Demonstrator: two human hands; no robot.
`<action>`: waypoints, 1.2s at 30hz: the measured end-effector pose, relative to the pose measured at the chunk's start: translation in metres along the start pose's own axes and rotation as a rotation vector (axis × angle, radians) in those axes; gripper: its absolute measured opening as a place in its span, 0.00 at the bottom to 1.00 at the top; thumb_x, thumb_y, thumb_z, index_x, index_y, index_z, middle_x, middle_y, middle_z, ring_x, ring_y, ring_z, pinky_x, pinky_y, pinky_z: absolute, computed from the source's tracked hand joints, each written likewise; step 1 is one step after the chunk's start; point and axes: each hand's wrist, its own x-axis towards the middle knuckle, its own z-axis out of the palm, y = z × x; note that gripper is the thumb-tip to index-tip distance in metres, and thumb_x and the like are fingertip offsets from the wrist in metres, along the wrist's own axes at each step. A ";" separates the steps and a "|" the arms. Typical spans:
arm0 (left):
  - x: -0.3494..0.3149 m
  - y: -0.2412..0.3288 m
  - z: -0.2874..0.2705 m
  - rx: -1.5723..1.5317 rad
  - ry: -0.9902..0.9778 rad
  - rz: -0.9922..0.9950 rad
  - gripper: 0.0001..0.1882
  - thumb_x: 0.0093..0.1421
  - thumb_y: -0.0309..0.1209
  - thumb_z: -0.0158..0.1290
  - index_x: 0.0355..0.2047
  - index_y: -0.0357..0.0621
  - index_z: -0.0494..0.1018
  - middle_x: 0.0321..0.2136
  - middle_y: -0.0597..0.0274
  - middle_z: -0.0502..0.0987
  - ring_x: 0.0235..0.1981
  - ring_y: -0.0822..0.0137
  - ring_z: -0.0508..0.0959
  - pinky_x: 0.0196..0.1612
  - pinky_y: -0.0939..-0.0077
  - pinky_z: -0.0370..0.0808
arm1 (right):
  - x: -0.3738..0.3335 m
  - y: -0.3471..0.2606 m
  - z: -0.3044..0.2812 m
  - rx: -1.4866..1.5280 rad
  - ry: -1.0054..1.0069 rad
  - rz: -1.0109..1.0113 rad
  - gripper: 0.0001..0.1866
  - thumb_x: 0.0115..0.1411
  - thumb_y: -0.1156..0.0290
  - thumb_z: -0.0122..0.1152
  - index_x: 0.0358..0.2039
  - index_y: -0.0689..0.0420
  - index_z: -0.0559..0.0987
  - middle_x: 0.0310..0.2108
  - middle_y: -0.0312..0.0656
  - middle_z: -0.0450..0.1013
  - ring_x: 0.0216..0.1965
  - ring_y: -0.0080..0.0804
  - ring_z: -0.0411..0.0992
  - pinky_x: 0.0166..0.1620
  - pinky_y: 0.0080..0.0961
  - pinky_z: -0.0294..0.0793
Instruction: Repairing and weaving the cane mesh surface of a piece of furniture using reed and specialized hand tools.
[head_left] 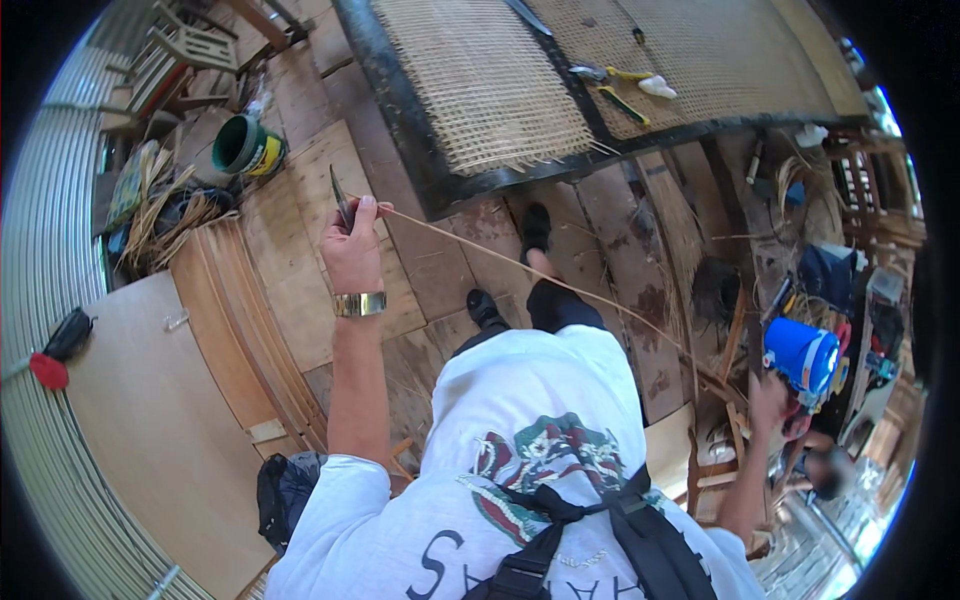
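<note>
My left hand (pixel 352 245), with a gold watch on the wrist, is raised in front of me to the left. Its closed fingers grip a knife (pixel 337 192), blade pointing up and away. The same hand pinches one end of a long thin rattan strip (pixel 530 268), which slants across my body down to the right. Far out on the right is my right hand (pixel 768 398), near a blue water jug (pixel 803 356). It is small and blurred; whether its fingers touch the strip cannot be made out.
Ahead stands a dark-framed table (pixel 430 180) with woven cane panels (pixel 490 90). Pliers (pixel 622 100) lie on it. To the left are a dark green bucket (pixel 248 147), bundled strips (pixel 180 225) and a wooden board (pixel 165 420). Another person (pixel 825 470) is at lower right.
</note>
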 end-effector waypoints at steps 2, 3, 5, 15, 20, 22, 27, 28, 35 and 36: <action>-0.007 0.008 0.021 -0.005 -0.028 0.010 0.05 0.65 0.30 0.57 0.33 0.46 0.75 0.27 0.56 0.83 0.09 0.86 0.59 0.12 0.86 0.51 | 0.032 -0.131 -0.008 0.539 0.069 -0.243 0.12 0.58 0.68 0.64 0.34 0.65 0.81 0.24 0.47 0.74 0.32 0.40 0.76 0.37 0.34 0.72; -0.010 0.011 0.031 0.008 -0.081 -0.044 0.05 0.65 0.30 0.58 0.33 0.44 0.75 0.28 0.58 0.83 0.15 0.84 0.65 0.18 0.86 0.58 | 0.043 -0.185 -0.009 0.686 -0.002 -0.267 0.13 0.61 0.68 0.63 0.40 0.65 0.81 0.30 0.44 0.76 0.37 0.35 0.76 0.41 0.30 0.74; -0.017 0.014 0.054 0.032 -0.122 -0.098 0.05 0.65 0.29 0.58 0.34 0.42 0.74 0.30 0.61 0.83 0.21 0.82 0.71 0.25 0.86 0.65 | 0.052 -0.297 -0.030 0.942 -0.091 -0.329 0.16 0.64 0.66 0.61 0.49 0.61 0.79 0.47 0.45 0.75 0.45 0.30 0.74 0.50 0.26 0.75; -0.029 0.008 0.167 0.041 -0.167 -0.280 0.04 0.61 0.27 0.62 0.35 0.41 0.78 0.26 0.70 0.80 0.21 0.82 0.73 0.24 0.85 0.67 | 0.106 -0.462 -0.071 1.602 -1.178 -0.457 0.10 0.68 0.68 0.59 0.43 0.63 0.77 0.27 0.35 0.74 0.24 0.16 0.71 0.27 0.14 0.71; -0.008 0.000 0.199 0.037 -0.133 -0.329 0.09 0.57 0.29 0.67 0.36 0.42 0.80 0.23 0.75 0.77 0.14 0.87 0.63 0.15 0.87 0.54 | 0.149 -0.449 -0.080 1.485 -1.302 -0.477 0.11 0.68 0.68 0.60 0.43 0.64 0.77 0.26 0.35 0.74 0.21 0.16 0.70 0.24 0.13 0.70; -0.003 -0.006 0.208 0.029 -0.155 -0.346 0.11 0.57 0.29 0.67 0.39 0.42 0.79 0.23 0.75 0.77 0.14 0.86 0.63 0.15 0.87 0.55 | 0.160 -0.450 -0.080 1.459 -1.340 -0.464 0.12 0.68 0.69 0.59 0.44 0.64 0.77 0.26 0.35 0.74 0.21 0.17 0.71 0.24 0.14 0.71; 0.012 -0.024 0.222 0.093 -0.254 -0.366 0.12 0.58 0.29 0.65 0.40 0.40 0.78 0.25 0.71 0.79 0.20 0.82 0.70 0.22 0.85 0.66 | 0.175 -0.464 -0.055 1.511 -1.263 -0.447 0.09 0.68 0.71 0.58 0.44 0.63 0.76 0.25 0.33 0.72 0.23 0.16 0.70 0.25 0.15 0.73; 0.011 -0.027 0.222 0.051 -0.261 -0.343 0.11 0.58 0.29 0.65 0.39 0.40 0.78 0.25 0.70 0.79 0.22 0.80 0.74 0.25 0.84 0.70 | 0.176 -0.464 -0.048 1.429 -1.216 -0.474 0.08 0.68 0.72 0.57 0.43 0.62 0.76 0.26 0.33 0.71 0.24 0.15 0.70 0.25 0.15 0.73; 0.037 -0.038 0.204 0.504 -0.407 -0.057 0.09 0.68 0.33 0.55 0.35 0.41 0.78 0.24 0.67 0.80 0.28 0.79 0.79 0.31 0.81 0.73 | 0.217 -0.326 0.063 0.571 -0.698 -0.712 0.07 0.55 0.70 0.62 0.34 0.56 0.82 0.36 0.50 0.78 0.40 0.49 0.77 0.44 0.39 0.77; 0.044 -0.032 0.203 0.497 -0.392 -0.097 0.12 0.69 0.36 0.53 0.35 0.41 0.79 0.23 0.68 0.80 0.28 0.78 0.79 0.30 0.81 0.73 | 0.217 -0.301 0.060 0.323 -0.656 -0.546 0.07 0.55 0.72 0.59 0.34 0.55 0.83 0.38 0.50 0.78 0.43 0.51 0.77 0.45 0.44 0.76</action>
